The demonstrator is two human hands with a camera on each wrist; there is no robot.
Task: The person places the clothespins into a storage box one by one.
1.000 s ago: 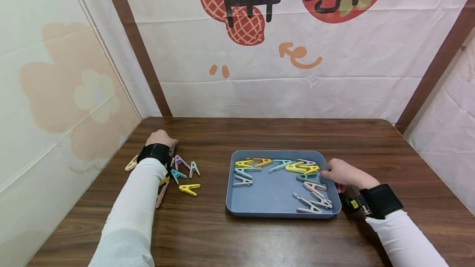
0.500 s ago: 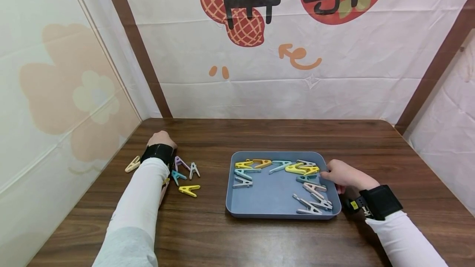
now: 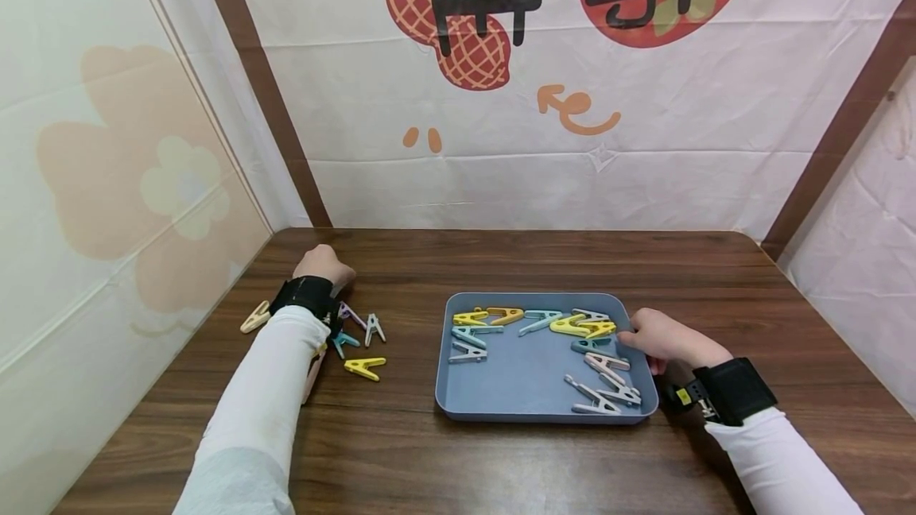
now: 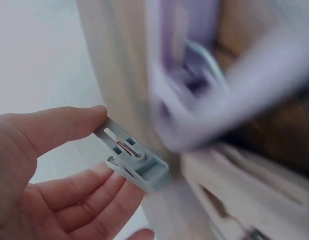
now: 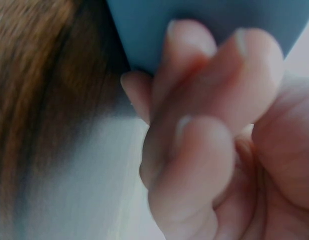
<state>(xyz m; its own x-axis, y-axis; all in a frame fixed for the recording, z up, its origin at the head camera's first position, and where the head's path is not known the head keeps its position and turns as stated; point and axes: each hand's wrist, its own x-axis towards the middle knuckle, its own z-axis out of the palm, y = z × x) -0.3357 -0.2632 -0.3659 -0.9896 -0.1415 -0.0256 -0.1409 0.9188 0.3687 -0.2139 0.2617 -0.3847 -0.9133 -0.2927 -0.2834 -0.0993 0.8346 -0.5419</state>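
At the left of the table my left hand is bent over a cluster of clothespins. The left wrist view shows it pinching a pale grey-green clothespin between thumb and fingers; the hand hides this one in the head view. Close by, a blurred purple clothespin and a beige clothespin fill the right of the wrist view. My right hand grips the right rim of a blue-grey tray, thumb over the edge and curled fingers against the outer wall.
Several clothespins lie in the tray along its back, left and right sides. On the table are a yellow clothespin, a white clothespin, a blue clothespin and a cream clothespin. A printed cloth stands behind the table.
My left hand has shifted slightly right and toward the back of the table, and its wrist now covers more of the purple clothespin. The right hand and tray stay put.
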